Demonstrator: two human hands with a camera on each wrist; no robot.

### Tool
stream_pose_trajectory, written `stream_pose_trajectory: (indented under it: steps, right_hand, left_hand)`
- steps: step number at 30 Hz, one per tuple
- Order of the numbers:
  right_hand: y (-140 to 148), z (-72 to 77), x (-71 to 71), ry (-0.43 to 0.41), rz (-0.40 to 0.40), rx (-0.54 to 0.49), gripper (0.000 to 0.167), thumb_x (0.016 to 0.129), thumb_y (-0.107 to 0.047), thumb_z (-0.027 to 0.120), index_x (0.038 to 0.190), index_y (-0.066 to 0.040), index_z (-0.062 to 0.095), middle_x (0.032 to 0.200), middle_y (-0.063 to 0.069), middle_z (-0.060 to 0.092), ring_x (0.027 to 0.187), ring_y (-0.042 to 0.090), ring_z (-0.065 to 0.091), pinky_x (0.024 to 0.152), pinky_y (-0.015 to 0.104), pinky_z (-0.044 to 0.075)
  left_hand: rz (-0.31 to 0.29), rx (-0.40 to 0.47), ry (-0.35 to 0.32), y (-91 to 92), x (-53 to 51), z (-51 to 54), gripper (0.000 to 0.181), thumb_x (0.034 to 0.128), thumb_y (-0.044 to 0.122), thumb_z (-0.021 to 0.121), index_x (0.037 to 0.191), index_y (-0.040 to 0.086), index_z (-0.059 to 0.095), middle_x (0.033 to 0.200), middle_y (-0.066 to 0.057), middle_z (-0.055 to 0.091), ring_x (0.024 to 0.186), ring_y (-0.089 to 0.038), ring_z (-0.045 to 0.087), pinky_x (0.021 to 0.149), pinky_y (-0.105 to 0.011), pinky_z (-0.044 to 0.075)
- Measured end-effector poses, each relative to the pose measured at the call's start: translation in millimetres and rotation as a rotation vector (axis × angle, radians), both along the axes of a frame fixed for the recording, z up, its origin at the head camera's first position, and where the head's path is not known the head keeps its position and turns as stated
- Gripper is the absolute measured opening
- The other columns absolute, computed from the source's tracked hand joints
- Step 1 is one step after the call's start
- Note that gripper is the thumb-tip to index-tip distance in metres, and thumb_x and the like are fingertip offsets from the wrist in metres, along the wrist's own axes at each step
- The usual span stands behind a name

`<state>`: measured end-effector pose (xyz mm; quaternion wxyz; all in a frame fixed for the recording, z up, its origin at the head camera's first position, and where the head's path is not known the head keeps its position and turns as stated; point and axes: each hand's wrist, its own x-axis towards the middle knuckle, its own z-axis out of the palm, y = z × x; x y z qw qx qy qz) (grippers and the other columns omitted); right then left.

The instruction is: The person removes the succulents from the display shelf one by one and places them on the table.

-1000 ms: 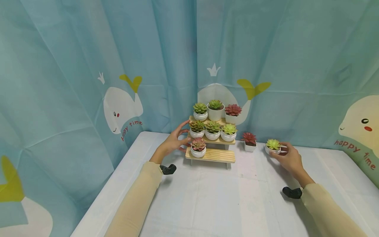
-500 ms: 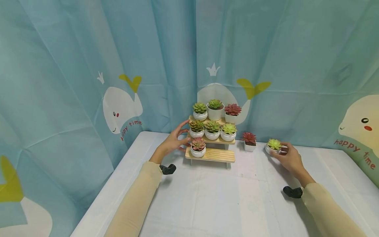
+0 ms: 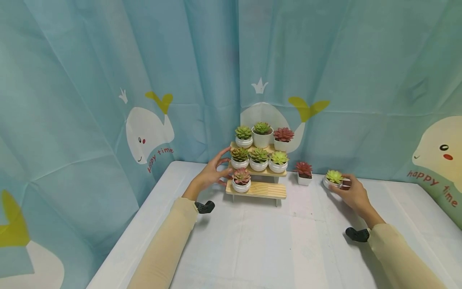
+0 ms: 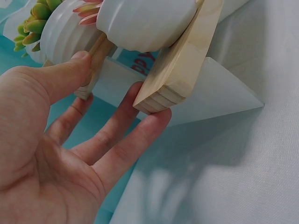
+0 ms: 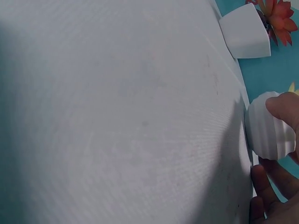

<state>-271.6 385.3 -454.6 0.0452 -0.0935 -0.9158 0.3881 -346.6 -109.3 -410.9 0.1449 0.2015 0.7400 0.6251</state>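
A three-tier wooden plant stand (image 3: 265, 190) carries rows of small potted succulents. My left hand (image 3: 211, 174) is at its left end; in the left wrist view the thumb lies on the middle board (image 4: 96, 58), one finger is under that board, and other fingertips touch the end of the lowest board (image 4: 175, 74). A pink succulent (image 3: 241, 180) sits at the left of the bottom tier. To the right, my right hand (image 3: 353, 195) grips a yellow-green succulent in a round white pot (image 3: 333, 179), thumb and fingers around the pot, which stands on the table.
A red succulent in a square white pot (image 3: 304, 173) stands between the stand and my right hand. The white-covered table (image 3: 267, 245) meets a blue whale-print curtain (image 3: 202, 80) behind. The top and middle tiers each bear three pots.
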Motion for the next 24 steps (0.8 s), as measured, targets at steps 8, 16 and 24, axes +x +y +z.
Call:
stream_pose_trajectory:
  steps: [8, 16, 24]
  right_hand:
    - [0.9, 1.8, 1.0, -0.012, 0.024, -0.013, 0.092, 0.099, -0.048, 0.066, 0.154, 0.011, 0.023, 0.148, 0.042, 0.036, 0.133, 0.055, 0.043, 0.104, 0.065, 0.042]
    - [8.2, 7.7, 1.6, -0.034, 0.097, 0.008, 0.097, 0.098, -0.052, 0.066, 0.154, 0.012, 0.019, 0.148, 0.044, 0.034, 0.133, 0.057, 0.041, 0.105, 0.067, 0.040]
    - [16.0, 26.3, 8.9, -0.072, 0.210, 0.066, 0.107, 0.098, -0.052, 0.068, 0.159, 0.009, 0.004, 0.146, 0.045, 0.036, 0.132, 0.061, 0.039, 0.101, 0.070, 0.039]
  left_hand:
    - [0.006, 0.001, -0.004, 0.0, 0.4, -0.1, 0.078, 0.1037, 0.014, 0.064, 0.162, 0.045, 0.022, 0.166, -0.015, 0.025, 0.100, -0.047, 0.069, 0.076, -0.056, 0.060]
    - [0.007, -0.003, -0.003, 0.7, 0.9, 0.7, 0.078, 0.1036, 0.014, 0.064, 0.162, 0.045, 0.022, 0.166, -0.015, 0.025, 0.100, -0.046, 0.069, 0.080, -0.062, 0.058]
    - [0.005, -0.006, -0.004, -0.2, 1.1, 1.4, 0.079, 0.1035, 0.014, 0.065, 0.163, 0.044, 0.021, 0.166, -0.016, 0.025, 0.100, -0.045, 0.069, 0.081, -0.063, 0.057]
